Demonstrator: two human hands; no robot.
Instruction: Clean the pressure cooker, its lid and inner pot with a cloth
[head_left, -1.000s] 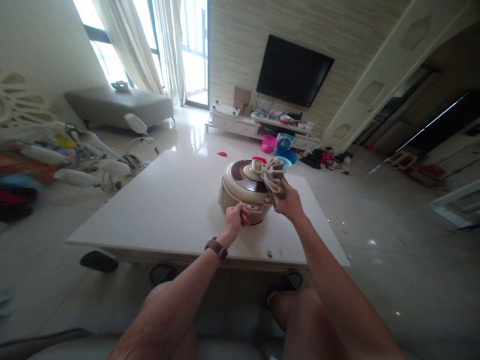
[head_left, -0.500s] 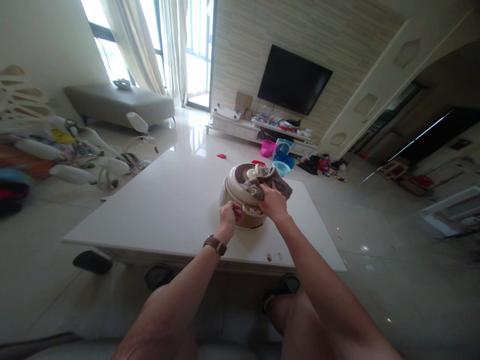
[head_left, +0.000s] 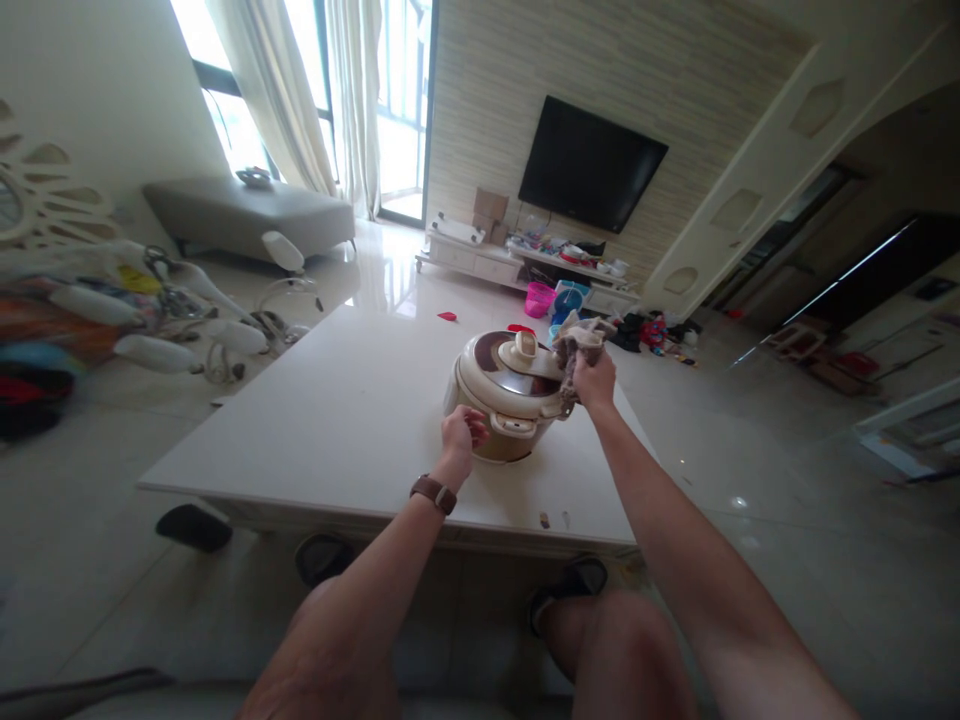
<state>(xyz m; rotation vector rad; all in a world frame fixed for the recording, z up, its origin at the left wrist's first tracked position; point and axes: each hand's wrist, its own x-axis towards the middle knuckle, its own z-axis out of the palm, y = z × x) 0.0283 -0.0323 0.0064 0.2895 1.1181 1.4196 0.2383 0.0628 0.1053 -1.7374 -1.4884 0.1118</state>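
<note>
A cream and brown rice cooker (head_left: 504, 395) stands on a white low table (head_left: 360, 420). My left hand (head_left: 461, 435) is curled against the cooker's near left side, steadying it. My right hand (head_left: 594, 378) grips a bunched grey-brown cloth (head_left: 579, 342) and presses it to the cooker's far right edge, beside the lid. A brown watch strap (head_left: 433, 493) sits on my left wrist. My bare knees show at the bottom of the view.
Two small specks (head_left: 553, 520) lie near the table's front edge. Sandals (head_left: 193, 526) rest on the glossy floor under the table. White clutter (head_left: 172, 320) sits at left, a grey bench (head_left: 247, 215) behind it, and a TV (head_left: 591, 165) with a cluttered stand (head_left: 525, 262) beyond.
My right hand carried the cloth from the lid's top down over its front, then out to the cooker's right side. My left hand stayed against the cooker.
</note>
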